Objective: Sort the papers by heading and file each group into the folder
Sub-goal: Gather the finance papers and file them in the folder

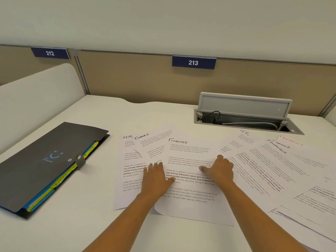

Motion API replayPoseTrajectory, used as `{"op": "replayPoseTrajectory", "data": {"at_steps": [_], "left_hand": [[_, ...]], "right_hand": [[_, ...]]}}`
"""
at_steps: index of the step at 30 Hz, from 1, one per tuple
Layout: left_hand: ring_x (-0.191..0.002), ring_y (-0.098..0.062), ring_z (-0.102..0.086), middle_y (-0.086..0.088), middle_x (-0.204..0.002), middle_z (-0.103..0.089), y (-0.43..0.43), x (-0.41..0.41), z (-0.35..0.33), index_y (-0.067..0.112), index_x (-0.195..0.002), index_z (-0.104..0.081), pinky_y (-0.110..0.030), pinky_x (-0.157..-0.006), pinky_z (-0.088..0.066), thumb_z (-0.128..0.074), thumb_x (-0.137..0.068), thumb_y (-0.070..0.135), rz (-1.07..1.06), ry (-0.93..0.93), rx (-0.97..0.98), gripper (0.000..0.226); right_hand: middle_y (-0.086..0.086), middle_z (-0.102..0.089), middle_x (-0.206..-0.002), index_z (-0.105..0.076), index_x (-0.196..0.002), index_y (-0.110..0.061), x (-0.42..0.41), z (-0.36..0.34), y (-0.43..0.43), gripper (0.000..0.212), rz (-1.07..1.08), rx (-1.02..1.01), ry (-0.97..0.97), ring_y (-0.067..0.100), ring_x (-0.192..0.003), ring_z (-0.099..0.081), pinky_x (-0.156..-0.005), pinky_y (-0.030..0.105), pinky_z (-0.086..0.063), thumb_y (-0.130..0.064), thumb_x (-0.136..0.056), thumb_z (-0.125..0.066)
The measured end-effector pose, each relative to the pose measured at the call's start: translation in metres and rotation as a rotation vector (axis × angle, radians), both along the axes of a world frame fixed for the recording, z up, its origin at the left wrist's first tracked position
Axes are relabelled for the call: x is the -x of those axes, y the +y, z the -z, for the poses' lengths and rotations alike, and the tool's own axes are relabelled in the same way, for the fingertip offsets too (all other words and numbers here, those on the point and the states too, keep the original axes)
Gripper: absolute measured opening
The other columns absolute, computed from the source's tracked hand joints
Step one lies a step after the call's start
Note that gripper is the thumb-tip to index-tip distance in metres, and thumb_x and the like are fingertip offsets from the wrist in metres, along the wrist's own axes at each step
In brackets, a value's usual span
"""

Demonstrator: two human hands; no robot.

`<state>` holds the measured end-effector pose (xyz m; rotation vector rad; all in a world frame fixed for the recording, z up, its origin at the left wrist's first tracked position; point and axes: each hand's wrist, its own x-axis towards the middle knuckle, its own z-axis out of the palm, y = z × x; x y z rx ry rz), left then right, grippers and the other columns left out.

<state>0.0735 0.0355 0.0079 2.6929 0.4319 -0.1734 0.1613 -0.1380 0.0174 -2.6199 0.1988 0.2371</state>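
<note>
Bare left hand [156, 177] and right hand [219, 171] flat on overlapping papers [189, 202], fingers [155, 165] straight, slightly apart; closed folder [45, 160] leftward

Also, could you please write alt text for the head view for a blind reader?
The person's left hand and right hand rest flat on printed white sheets headed Finance and HR, fanned over a white desk. A dark grey folder lies at left.

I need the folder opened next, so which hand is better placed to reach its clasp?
Left, probably. The left hand rests flat on the papers nearest the folder, whose clasp faces it. The right hand lies farther away, across the middle Finance sheet.
</note>
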Motion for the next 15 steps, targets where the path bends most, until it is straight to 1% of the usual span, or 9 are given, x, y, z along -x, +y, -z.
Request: {"op": "replayPoseTrajectory", "data": {"at_steps": [3,5,7,9,10,12,13,14,15], "left_hand": [[-0.145,-0.024,-0.008,-0.009,-0.155,-0.018,-0.004,-0.002,0.002,0.008,-0.147,-0.014,-0.038,-0.117,0.000,-0.044,-0.092,0.049,0.006,-0.016,-0.004,0.075],[-0.144,-0.024,-0.012,-0.009,-0.154,-0.023,-0.006,-0.004,0.000,0.008,-0.147,-0.017,-0.038,-0.117,-0.001,-0.046,-0.092,0.048,-0.002,-0.036,0.044,0.074],[-0.142,-0.024,-0.021,-0.009,-0.151,-0.030,-0.007,-0.006,-0.004,0.008,-0.145,-0.022,-0.039,-0.118,-0.008,-0.049,-0.091,0.045,-0.038,-0.080,0.157,0.071],[-0.137,-0.024,-0.031,-0.009,-0.147,-0.037,-0.005,-0.008,-0.008,0.009,-0.143,-0.029,-0.040,-0.115,-0.021,-0.056,-0.089,0.039,-0.125,-0.159,0.342,0.067],[-0.134,-0.024,-0.036,-0.009,-0.145,-0.041,-0.003,-0.009,-0.009,0.010,-0.142,-0.033,-0.038,-0.112,-0.028,-0.058,-0.089,0.035,-0.171,-0.199,0.431,0.064],[-0.127,-0.024,-0.045,-0.010,-0.139,-0.047,0.002,-0.009,-0.012,0.010,-0.137,-0.040,-0.033,-0.103,-0.038,-0.059,-0.089,0.028,-0.227,-0.259,0.539,0.055],[-0.123,-0.023,-0.048,-0.010,-0.137,-0.049,0.006,-0.011,-0.013,0.009,-0.136,-0.042,-0.031,-0.098,-0.039,-0.057,-0.090,0.025,-0.248,-0.274,0.558,0.050],[-0.121,-0.024,-0.050,-0.009,-0.136,-0.050,0.010,-0.013,-0.014,0.008,-0.135,-0.043,-0.029,-0.094,-0.039,-0.056,-0.091,0.023,-0.272,-0.281,0.559,0.048],[-0.121,-0.024,-0.049,-0.010,-0.137,-0.049,0.015,-0.017,-0.015,0.007,-0.136,-0.042,-0.028,-0.094,-0.039,-0.054,-0.092,0.023,-0.301,-0.284,0.545,0.047]], "right_hand": [[0.015,-0.044,-0.134,-0.034,-0.132,-0.005,-0.001,0.000,0.002,0.077,0.009,-0.029,-0.038,0.031,-0.129,-0.032,-0.097,0.039,-0.039,-0.040,-0.076,-0.072],[0.017,-0.044,-0.133,-0.035,-0.132,-0.004,-0.002,-0.001,0.002,0.079,0.046,-0.058,-0.042,0.032,-0.128,-0.034,-0.099,0.039,-0.038,-0.036,-0.073,-0.077],[0.019,-0.042,-0.134,-0.033,-0.134,-0.003,-0.005,0.000,-0.001,0.084,0.105,-0.179,-0.054,0.034,-0.128,-0.036,-0.101,0.040,-0.036,-0.025,-0.069,-0.082],[0.020,-0.044,-0.133,-0.030,-0.136,-0.004,-0.007,0.001,-0.003,0.085,0.157,-0.345,-0.075,0.035,-0.124,-0.042,-0.100,0.041,-0.039,-0.009,-0.068,-0.081],[0.020,-0.047,-0.130,-0.029,-0.137,-0.005,-0.007,0.000,-0.004,0.083,0.178,-0.415,-0.077,0.035,-0.120,-0.046,-0.096,0.041,-0.042,-0.004,-0.071,-0.077],[0.019,-0.054,-0.123,-0.030,-0.138,-0.008,-0.008,-0.003,-0.005,0.072,0.213,-0.513,-0.074,0.034,-0.110,-0.055,-0.085,0.038,-0.046,-0.001,-0.078,-0.069],[0.018,-0.057,-0.121,-0.034,-0.136,-0.009,-0.009,-0.005,-0.006,0.064,0.209,-0.519,-0.084,0.034,-0.108,-0.057,-0.083,0.037,-0.046,-0.002,-0.081,-0.066],[0.017,-0.059,-0.121,-0.040,-0.133,-0.008,-0.011,-0.007,-0.007,0.055,0.186,-0.491,-0.107,0.033,-0.107,-0.058,-0.085,0.037,-0.047,-0.005,-0.084,-0.064],[0.016,-0.060,-0.121,-0.047,-0.129,-0.007,-0.014,-0.010,-0.007,0.046,0.151,-0.449,-0.138,0.033,-0.106,-0.059,-0.087,0.038,-0.048,-0.008,-0.086,-0.062]]}}
